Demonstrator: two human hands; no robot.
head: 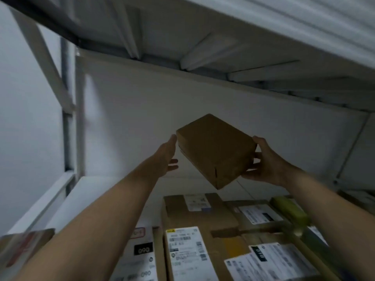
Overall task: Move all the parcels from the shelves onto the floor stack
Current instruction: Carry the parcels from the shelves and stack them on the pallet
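Note:
A plain brown cardboard parcel [215, 149] hangs tilted in the air above the shelf. My right hand [265, 161] grips its right end, thumb on top and fingers under the side. My left hand [167, 155] is at the parcel's left end with straight fingers; its fingertip reaches the box's upper left corner. Below, several labelled cardboard parcels [194, 238] lie flat on the white shelf board [97, 191].
The underside of the upper shelf [223, 37] runs close overhead. A white back panel [142, 118] stands behind the parcel. A metal upright and diagonal brace [67, 110] stand at the left. An olive packet [290, 209] lies at the right, a red-printed box [22, 248] at bottom left.

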